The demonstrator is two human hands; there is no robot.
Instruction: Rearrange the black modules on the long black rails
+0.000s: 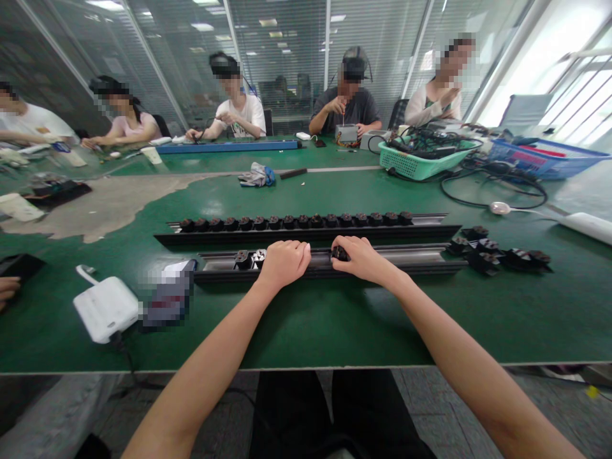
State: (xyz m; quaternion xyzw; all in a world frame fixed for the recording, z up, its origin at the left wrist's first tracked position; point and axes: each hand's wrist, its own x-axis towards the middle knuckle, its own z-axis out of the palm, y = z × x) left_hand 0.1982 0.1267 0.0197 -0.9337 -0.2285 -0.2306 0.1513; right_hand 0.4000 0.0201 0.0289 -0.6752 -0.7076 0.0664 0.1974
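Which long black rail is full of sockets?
The far long black rail, lined end to end with black sockets; the near rail holds only a few.

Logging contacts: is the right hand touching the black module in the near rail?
Touching. The head view shows the right hand closed over the black module in the near rail; no gap.

Assembly workshop set up in an office-type room: glass partitions with blinds, ceiling light panels, and one long green tabletop worn bare in a patch. Several people sit along the far edge, each bent over small electrical parts. On the tabletop are two long black rails, one carrying a row of sockets with more lying loose beside it, and baskets piled with cables.
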